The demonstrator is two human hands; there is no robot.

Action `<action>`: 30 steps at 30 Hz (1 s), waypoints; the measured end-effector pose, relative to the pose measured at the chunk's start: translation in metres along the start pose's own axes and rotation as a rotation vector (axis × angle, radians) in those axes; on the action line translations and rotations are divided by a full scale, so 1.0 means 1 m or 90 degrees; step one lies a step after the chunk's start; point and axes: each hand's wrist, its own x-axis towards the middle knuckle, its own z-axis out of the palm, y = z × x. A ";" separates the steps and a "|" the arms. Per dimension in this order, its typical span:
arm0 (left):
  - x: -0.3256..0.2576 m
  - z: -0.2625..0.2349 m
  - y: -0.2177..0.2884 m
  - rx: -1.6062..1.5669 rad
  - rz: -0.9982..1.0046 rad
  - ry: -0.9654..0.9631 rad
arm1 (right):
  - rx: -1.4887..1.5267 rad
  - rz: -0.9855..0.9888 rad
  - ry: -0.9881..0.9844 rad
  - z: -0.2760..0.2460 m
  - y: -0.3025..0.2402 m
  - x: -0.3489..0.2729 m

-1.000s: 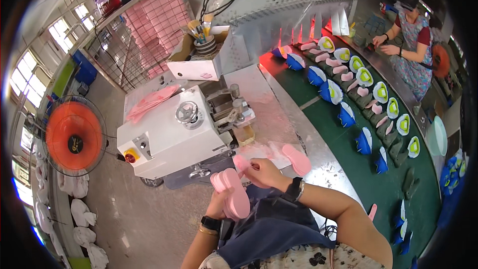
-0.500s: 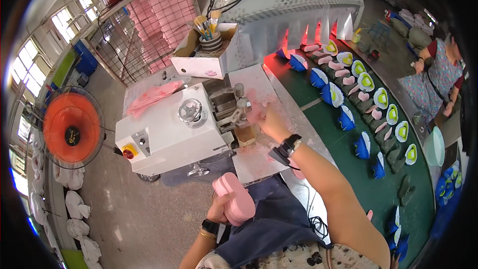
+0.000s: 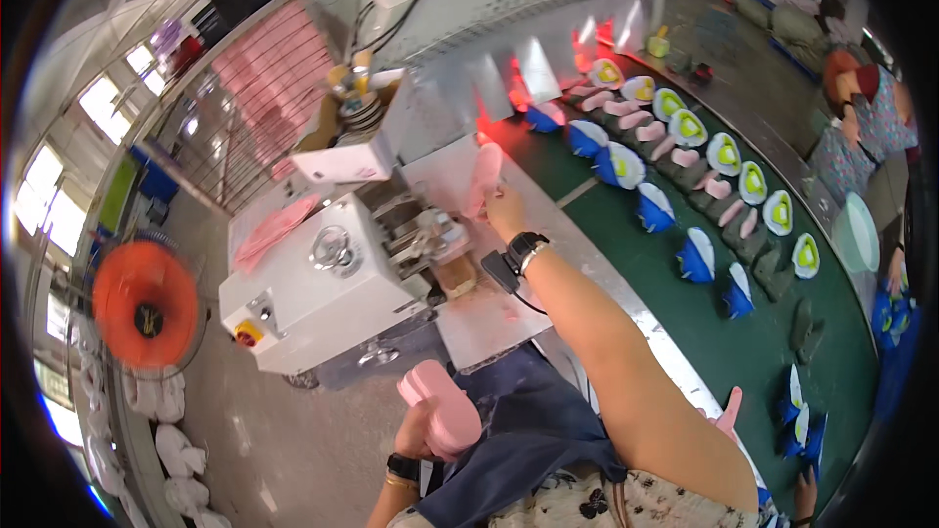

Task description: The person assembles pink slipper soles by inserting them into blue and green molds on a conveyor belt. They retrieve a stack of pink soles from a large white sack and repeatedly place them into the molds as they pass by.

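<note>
On our right runs the green belt (image 3: pixel 626 246), carrying blue and white shoe parts (image 3: pixel 655 207) in a slanting row. Before us stands the white machine (image 3: pixel 303 308), and the orange fan (image 3: pixel 147 303) is off to our left. A metal table (image 3: pixel 489 321) lies beside the machine, between it and the belt.

Low and near our lap, we hold the stack of pink soles (image 3: pixel 450 418) in our left hand (image 3: pixel 415 432). That hand wraps the stack's left edge, thumb against it; most of its other fingers are hidden, so we cannot tell how they lie.

Our right hand (image 3: pixel 506 211) reaches over the table, past the machine's front. Its fingers are bent together, pinching the near end of a single pink sole (image 3: pixel 483 174). The rest of that sole extends beyond the fingertips, away from us and slightly left, toward the belt's far end.
</note>
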 end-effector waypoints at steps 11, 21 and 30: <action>0.050 0.005 -0.016 0.127 -0.001 -0.010 | -0.331 -0.104 0.690 -0.533 0.070 -0.056; 0.037 0.056 -0.023 0.129 0.057 -0.026 | -0.240 -0.190 0.443 -0.465 0.056 -0.023; 0.038 0.056 -0.024 0.279 0.151 -0.129 | -0.211 -0.247 -0.341 -0.112 -0.030 -0.256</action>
